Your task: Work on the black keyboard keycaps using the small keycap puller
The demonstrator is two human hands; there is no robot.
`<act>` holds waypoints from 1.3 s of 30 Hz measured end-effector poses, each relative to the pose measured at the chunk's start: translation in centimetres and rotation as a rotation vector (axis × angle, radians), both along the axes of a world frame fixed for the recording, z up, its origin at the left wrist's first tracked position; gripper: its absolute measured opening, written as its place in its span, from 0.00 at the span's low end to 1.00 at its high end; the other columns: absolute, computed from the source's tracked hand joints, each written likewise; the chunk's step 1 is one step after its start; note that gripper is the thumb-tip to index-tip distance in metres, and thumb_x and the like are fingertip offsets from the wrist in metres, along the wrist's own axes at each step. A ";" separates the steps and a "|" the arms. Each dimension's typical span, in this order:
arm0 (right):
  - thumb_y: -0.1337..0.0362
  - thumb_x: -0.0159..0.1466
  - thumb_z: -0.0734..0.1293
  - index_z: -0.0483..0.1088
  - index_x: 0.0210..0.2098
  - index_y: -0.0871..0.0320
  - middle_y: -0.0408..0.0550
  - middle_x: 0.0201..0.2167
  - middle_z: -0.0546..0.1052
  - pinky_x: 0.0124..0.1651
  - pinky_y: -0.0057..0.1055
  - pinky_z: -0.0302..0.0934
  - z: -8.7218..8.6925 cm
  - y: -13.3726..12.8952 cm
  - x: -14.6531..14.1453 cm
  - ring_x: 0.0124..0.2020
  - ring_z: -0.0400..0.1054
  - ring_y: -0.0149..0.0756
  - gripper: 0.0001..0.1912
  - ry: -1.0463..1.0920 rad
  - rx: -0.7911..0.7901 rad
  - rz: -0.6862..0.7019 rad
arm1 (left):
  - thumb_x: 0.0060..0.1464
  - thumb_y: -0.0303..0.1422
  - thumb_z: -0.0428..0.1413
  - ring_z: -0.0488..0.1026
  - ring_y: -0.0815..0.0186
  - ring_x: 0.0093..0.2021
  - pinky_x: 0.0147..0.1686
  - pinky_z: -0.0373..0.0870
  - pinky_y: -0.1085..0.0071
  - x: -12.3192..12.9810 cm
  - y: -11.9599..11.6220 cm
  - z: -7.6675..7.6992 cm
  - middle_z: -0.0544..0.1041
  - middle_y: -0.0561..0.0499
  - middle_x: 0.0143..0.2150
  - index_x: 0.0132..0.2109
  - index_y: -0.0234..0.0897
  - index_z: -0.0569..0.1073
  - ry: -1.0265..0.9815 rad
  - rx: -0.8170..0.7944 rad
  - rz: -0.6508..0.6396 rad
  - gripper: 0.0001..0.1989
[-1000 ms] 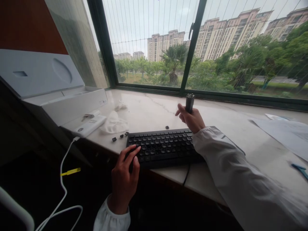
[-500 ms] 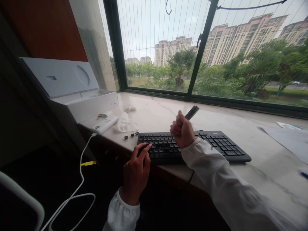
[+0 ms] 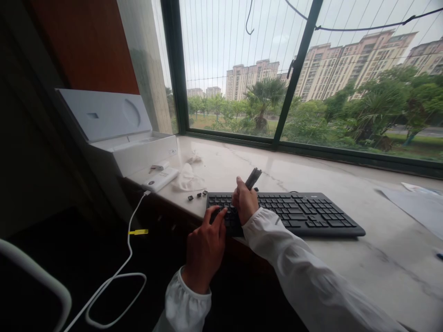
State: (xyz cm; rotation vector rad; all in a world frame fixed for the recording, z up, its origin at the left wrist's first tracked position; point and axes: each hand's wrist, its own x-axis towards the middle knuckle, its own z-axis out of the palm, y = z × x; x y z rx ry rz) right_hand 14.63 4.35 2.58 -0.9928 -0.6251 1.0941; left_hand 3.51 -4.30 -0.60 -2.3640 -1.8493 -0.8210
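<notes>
A black keyboard (image 3: 290, 210) lies along the front edge of the marble-patterned counter. Over its left end, my left hand (image 3: 204, 246) rests with fingers apart, their tips on the keys. Beside it, my right hand (image 3: 246, 203) is closed around a dark, narrow tool (image 3: 254, 179) with a blunt, notched end that points up and away; its lower end is hidden by the hand and its kind is unclear. Three small black keycaps (image 3: 199, 195) lie on the counter just left of the keyboard. Another small dark piece (image 3: 256, 189) sits at the keyboard's back edge.
At the left stand an open white box (image 3: 145, 154) and a white power bank (image 3: 161, 179) with a white cable (image 3: 129, 244) hanging down. Crumpled white tissue (image 3: 188, 177) lies nearby. Papers (image 3: 411, 203) are at the right. A window (image 3: 235, 106) rises behind the counter.
My right hand has moved left along the keyboard with the dark tool, closer to my left hand. My left hand keeps its place on the keys. The view has shifted slightly.
</notes>
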 end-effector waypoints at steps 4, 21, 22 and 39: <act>0.53 0.57 0.65 0.49 0.15 0.54 0.34 0.08 0.50 0.12 0.25 0.38 0.0 0.2 -0.1 0.10 0.42 0.23 0.24 -0.013 -0.004 0.042 | 0.62 0.33 0.43 0.75 0.69 0.33 0.29 0.69 0.73 0.0 0.1 -0.2 0.65 0.50 0.59 0.59 0.51 0.64 -0.032 0.023 -0.021 0.19; 0.47 0.54 0.65 0.53 0.15 0.53 0.38 0.07 0.57 0.13 0.28 0.44 -0.2 0.5 -0.1 0.10 0.49 0.26 0.23 -0.373 0.050 0.077 | 0.63 0.33 0.41 0.75 0.68 0.35 0.32 0.71 0.71 -0.1 0.2 -0.8 0.64 0.52 0.59 0.57 0.50 0.65 -0.123 0.018 -0.048 0.18; 0.47 0.54 0.65 0.53 0.15 0.54 0.38 0.07 0.57 0.14 0.28 0.44 -0.2 0.5 -0.1 0.10 0.49 0.26 0.24 -0.384 0.049 0.070 | 0.63 0.33 0.41 0.75 0.68 0.35 0.32 0.71 0.71 -0.1 0.2 -0.8 0.64 0.51 0.59 0.57 0.50 0.65 -0.128 0.018 -0.050 0.18; 0.46 0.54 0.64 0.59 0.16 0.54 0.40 0.08 0.60 0.16 0.29 0.46 -0.7 1.5 -1.4 0.13 0.55 0.30 0.21 -0.535 -0.038 -0.062 | 0.63 0.32 0.41 0.75 0.68 0.35 0.31 0.71 0.72 0.0 0.3 -1.2 0.64 0.49 0.59 0.56 0.46 0.65 -0.187 0.019 -0.073 0.17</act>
